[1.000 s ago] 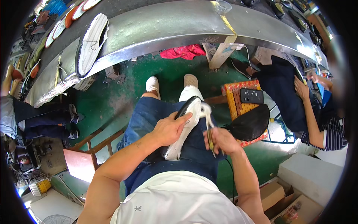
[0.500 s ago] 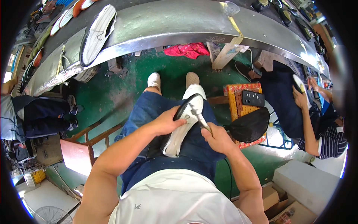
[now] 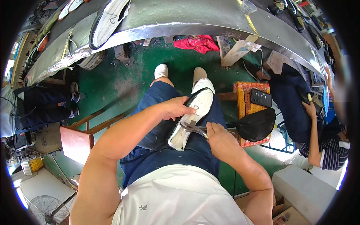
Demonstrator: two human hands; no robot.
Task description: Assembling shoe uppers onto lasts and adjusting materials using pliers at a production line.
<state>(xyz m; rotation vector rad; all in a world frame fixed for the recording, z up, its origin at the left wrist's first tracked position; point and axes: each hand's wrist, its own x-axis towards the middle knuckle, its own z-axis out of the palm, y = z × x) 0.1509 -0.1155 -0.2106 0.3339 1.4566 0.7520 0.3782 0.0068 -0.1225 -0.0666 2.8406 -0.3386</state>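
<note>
Shiny metal bench point(image 3: 157, 17); green floor point(image 3: 108, 84) below it, red cloth point(image 3: 197, 43) too. This side of the bench, white shoe point(image 3: 203, 106) over lap point(image 3: 152, 140): left hand point(image 3: 175, 107) grips its edge, right hand point(image 3: 222, 140) closed round pliers point(image 3: 188, 127), head over the shoe.

Long metal bench point(image 3: 168, 20), white, black-edged shoe point(image 3: 108, 24) lying at its front edge, clear plastic cup point(image 3: 248, 6) beside a yellow strip point(image 3: 251, 24), scuffed green floor point(image 3: 112, 88), crumpled red cloth point(image 3: 197, 44) on it, orange beaded seat point(image 3: 245, 99) bearing a black phone point(image 3: 261, 98) and black cloth item point(image 3: 257, 125)
</note>
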